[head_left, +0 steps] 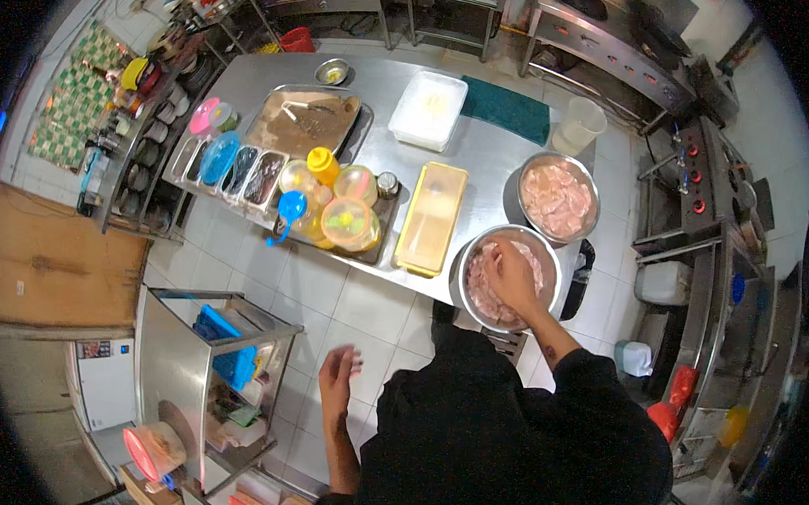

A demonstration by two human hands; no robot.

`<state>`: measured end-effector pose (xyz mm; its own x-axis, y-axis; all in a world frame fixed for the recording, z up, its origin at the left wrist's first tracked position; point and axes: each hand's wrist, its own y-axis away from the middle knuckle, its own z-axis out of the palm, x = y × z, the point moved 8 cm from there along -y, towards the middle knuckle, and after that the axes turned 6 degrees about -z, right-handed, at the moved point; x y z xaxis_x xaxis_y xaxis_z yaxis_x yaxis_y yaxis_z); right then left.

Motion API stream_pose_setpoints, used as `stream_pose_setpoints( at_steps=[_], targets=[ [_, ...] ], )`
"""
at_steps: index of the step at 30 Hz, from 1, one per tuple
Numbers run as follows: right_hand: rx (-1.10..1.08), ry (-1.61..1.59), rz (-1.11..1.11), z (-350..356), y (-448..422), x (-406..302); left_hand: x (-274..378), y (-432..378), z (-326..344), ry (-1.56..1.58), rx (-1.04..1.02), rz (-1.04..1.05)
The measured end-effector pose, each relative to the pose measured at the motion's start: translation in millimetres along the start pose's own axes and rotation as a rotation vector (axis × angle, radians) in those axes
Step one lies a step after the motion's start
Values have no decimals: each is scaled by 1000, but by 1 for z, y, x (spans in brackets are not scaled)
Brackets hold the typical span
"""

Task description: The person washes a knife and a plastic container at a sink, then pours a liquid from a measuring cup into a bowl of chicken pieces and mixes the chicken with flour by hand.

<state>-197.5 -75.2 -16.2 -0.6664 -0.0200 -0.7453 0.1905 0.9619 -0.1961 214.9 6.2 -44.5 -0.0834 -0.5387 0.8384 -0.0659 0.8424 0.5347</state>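
Observation:
My right hand point(513, 279) reaches down into a steel bowl point(553, 267) at the table's near right corner. Its fingers press into pink raw meat point(478, 293), and the fingertips are hidden, so I cannot tell whether they grip any. Just beyond stands a second steel bowl point(595, 205), filled with larger pieces of raw meat that look like chicken point(557, 191). My left hand point(339, 373) hangs in the air over the tiled floor, away from the table. It holds nothing, and its slightly blurred fingers are loosely apart.
On the steel table point(485, 178) stand a yellow-rimmed container point(433, 216), a white plastic tub point(427, 111), a clear jug point(579, 125) and a tray with tongs point(299, 112). Bottles and lidded tubs point(345, 221) crowd the left. A steel stand point(176, 371) is at lower left.

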Motion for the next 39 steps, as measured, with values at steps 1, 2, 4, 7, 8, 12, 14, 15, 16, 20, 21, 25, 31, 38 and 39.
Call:
stream_pose_setpoints(
  at_steps=[1, 2, 4, 7, 8, 12, 14, 15, 16, 20, 21, 25, 31, 38, 39],
  targets=[
    [5, -13, 10, -1, -1, 3, 37, -15, 24, -38, -105, 76],
    [-17, -62, 39, 2, -5, -1, 74, -28, 46, -115, -160, 155],
    [-7, -87, 59, -3, -7, 5, 139, -73, 102, -293, -261, 372],
    [97, -191, 98, -24, -6, 8, 245, -135, 196, -380, -356, 644],
    [76, -182, 212, -33, -5, 7, 262, -174, 221, -419, -347, 655],
    [267, -35, 161, -56, 11, 12, 285, -360, 263, -674, -106, 694],
    [311, -59, 279, -72, 26, 6, 280, -424, 258, -889, 99, 710],
    [344, -87, 364, -79, 35, 8, 276, -451, 256, -969, 212, 724],
    [400, -67, 376, -85, 45, 11, 267, -473, 267, -1015, 187, 622],
    [553, -102, 610, -90, 101, 15, 230, -506, 312, -991, 30, 377],
    [583, -74, 643, -89, 110, 9, 223, -487, 319, -918, 75, 284],
    [597, -152, 666, -76, 107, -3, 203, -505, 297, -770, 80, 479],
    [571, -41, 627, -72, 100, 25, 149, -425, 380, -417, -263, 157],
    [562, -148, 566, -83, 73, 27, 168, -448, 360, -693, -158, 319],
    [563, -153, 565, -82, 73, 31, 183, -439, 356, -696, -155, 321]
  ],
)
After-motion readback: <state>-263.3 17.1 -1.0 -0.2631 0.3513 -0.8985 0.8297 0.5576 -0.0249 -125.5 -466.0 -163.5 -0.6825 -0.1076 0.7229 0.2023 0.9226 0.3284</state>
